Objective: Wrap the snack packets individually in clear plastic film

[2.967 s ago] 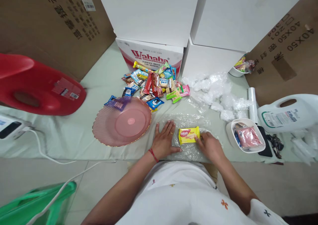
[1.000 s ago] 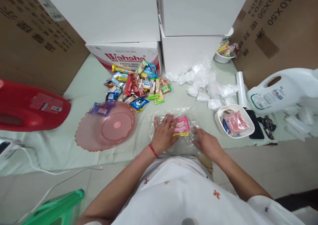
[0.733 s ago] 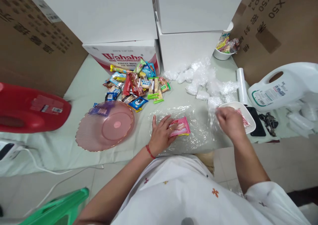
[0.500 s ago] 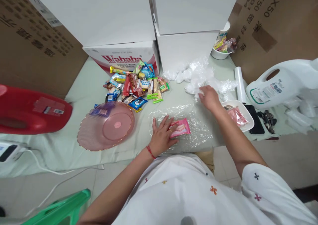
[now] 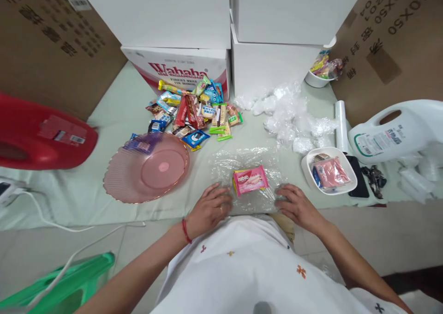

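A pink Nabati wafer packet (image 5: 249,180) lies on a crinkled sheet of clear plastic film (image 5: 261,157) at the table's front edge. A yellow edge peeks out at the packet's left side; what it belongs to is hidden. At the film's left border rests my left hand (image 5: 212,208), its fingers apart and slightly blurred. My right hand (image 5: 298,207) touches the right border, fingers spread and a little bent. Neither hand is on the packet. Right of the film stands a white bowl (image 5: 304,164) with a pink packet and other small packets in it.
Behind the film lie a heap of snack packets (image 5: 188,111) and crumpled clear plastic (image 5: 287,111). A pink plate (image 5: 121,180) is left. A plastic roll (image 5: 341,127), a phone (image 5: 356,178), keys (image 5: 375,180) and a white jug (image 5: 398,127) are right; a red jug (image 5: 76,143) stands far left.
My left hand has slid off the pink packet toward the film's left border. My right hand has come back from the crumpled plastic to the film's right border. The view has shifted slightly.
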A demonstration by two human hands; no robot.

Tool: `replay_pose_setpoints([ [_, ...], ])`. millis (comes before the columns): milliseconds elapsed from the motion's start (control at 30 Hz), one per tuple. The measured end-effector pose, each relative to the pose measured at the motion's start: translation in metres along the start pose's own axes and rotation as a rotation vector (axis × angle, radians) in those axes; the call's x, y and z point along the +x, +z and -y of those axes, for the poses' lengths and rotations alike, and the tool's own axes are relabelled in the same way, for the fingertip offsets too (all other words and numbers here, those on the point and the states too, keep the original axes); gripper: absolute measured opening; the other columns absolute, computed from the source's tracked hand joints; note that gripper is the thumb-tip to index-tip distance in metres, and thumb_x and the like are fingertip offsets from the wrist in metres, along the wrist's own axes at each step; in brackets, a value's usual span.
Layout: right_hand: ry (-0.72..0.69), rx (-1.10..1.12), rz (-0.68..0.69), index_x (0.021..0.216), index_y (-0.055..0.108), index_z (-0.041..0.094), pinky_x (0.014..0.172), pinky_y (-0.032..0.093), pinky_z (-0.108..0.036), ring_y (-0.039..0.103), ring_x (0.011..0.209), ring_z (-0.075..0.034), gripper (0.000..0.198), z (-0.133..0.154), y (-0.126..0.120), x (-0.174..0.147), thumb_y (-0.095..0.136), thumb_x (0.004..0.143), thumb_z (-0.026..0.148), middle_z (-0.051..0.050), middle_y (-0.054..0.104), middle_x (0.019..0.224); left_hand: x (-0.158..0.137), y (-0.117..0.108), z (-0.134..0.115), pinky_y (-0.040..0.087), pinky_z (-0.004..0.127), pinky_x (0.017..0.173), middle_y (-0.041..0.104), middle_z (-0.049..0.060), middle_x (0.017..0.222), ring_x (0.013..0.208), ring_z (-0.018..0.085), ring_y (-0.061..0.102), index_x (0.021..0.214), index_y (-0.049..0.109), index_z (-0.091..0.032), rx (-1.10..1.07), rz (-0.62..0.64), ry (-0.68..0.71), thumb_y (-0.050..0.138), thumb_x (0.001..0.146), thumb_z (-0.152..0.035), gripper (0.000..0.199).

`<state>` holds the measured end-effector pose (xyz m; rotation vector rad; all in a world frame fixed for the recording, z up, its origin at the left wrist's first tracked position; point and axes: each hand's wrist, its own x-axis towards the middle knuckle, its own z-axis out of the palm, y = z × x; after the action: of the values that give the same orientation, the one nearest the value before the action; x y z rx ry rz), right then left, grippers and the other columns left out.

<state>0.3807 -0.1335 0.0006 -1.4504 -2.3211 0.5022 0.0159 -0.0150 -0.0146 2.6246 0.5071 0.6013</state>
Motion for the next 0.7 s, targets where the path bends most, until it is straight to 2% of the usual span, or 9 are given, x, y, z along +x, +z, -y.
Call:
replay_pose_setpoints([
  [67,-0.021,0.106,-0.06,0.101,0.074,0.025,0.105,0.049,-0.049,0.053,0.129,-0.028,0.016,-0.003,-0.005,0.006,0.059,0.099,0.022,-0.01,0.071,0.117,0.002,0.0,0.003,0.039,0.046,0.114,0.076,0.004,0.113,0.131,0.023,0.056,0.102,0.071,-0.026,-0.081,-0.079,-0.063,0.06,0.095,-0.017,0.016],
  [133,-0.007,0.206,-0.084,0.103,0.071,0.025,0.1,0.051,-0.044,0.059,0.118,-0.026,0.016,-0.008,-0.021,0.018,0.056,0.101,0.024,-0.008,0.071,0.106,0.004,-0.003,0.007,0.046,0.045,0.106,0.076,0.005,0.11,0.127,0.024,0.057,0.099,0.071,-0.025,-0.159,-0.163,-0.161,0.061,0.095,-0.021,0.011],
  [200,0.061,0.261,-0.08,0.103,0.068,0.024,0.087,0.053,-0.037,0.064,0.098,-0.022,0.018,-0.013,-0.041,0.036,0.052,0.104,0.029,-0.007,0.069,0.095,0.007,-0.004,0.011,0.049,0.044,0.102,0.076,0.006,0.105,0.122,0.024,0.059,0.093,0.07,-0.024,-0.222,-0.247,-0.275,0.059,0.097,-0.024,0.011],
  [300,0.176,0.25,-0.1,0.095,0.064,0.021,0.07,0.048,-0.031,0.059,0.075,-0.018,0.028,-0.013,-0.065,0.065,0.045,0.107,0.038,-0.004,0.062,0.083,0.017,-0.001,0.019,0.051,0.041,0.095,0.074,0.005,0.09,0.108,0.023,0.062,0.083,0.068,-0.023,-0.259,-0.382,-0.458,0.058,0.098,-0.029,0.02],
  [400,0.123,0.16,-0.062,0.103,0.064,0.02,0.074,0.046,-0.033,0.058,0.083,-0.02,0.033,0.004,-0.068,0.083,0.052,0.103,0.05,-0.007,0.062,0.092,0.027,0.005,0.023,0.051,0.038,0.088,0.071,0.004,0.082,0.097,0.022,0.063,0.076,0.066,-0.022,-0.266,-0.458,-0.544,0.059,0.098,-0.033,0.026],
  [500,0.025,-0.059,0.025,0.117,0.064,0.018,0.084,0.045,-0.04,0.053,0.098,-0.028,0.053,0.033,-0.049,0.08,0.071,0.088,0.061,-0.013,0.063,0.107,0.029,0.007,0.022,0.05,0.038,0.089,0.071,0.004,0.082,0.096,0.022,0.062,0.075,0.067,-0.023,-0.27,-0.484,-0.549,0.061,0.096,-0.034,0.025],
  [533,0.025,-0.141,0.046,0.115,0.065,0.018,0.084,0.044,-0.042,0.052,0.099,-0.03,0.048,0.041,-0.04,0.075,0.074,0.087,0.056,-0.014,0.063,0.108,0.028,0.008,0.021,0.049,0.038,0.089,0.071,0.004,0.082,0.096,0.022,0.062,0.074,0.066,-0.023,-0.27,-0.492,-0.555,0.061,0.096,-0.035,0.026],
  [633,0.082,-0.237,0.058,0.098,0.067,0.019,0.081,0.041,-0.039,0.051,0.095,-0.027,0.009,0.049,-0.024,0.062,0.061,0.098,0.026,-0.012,0.065,0.099,0.022,0.008,0.021,0.049,0.038,0.089,0.071,0.004,0.081,0.096,0.022,0.062,0.072,0.065,-0.024,-0.284,-0.51,-0.59,0.06,0.096,-0.037,0.028],
  [700,0.118,-0.128,0.017,0.094,0.066,0.02,0.08,0.041,-0.035,0.053,0.093,-0.024,0.017,0.041,-0.027,0.06,0.051,0.101,0.018,-0.01,0.066,0.098,0.02,0.008,0.023,0.049,0.038,0.09,0.071,0.004,0.083,0.098,0.022,0.062,0.073,0.066,-0.024,-0.304,-0.516,-0.613,0.059,0.096,-0.038,0.027],
])
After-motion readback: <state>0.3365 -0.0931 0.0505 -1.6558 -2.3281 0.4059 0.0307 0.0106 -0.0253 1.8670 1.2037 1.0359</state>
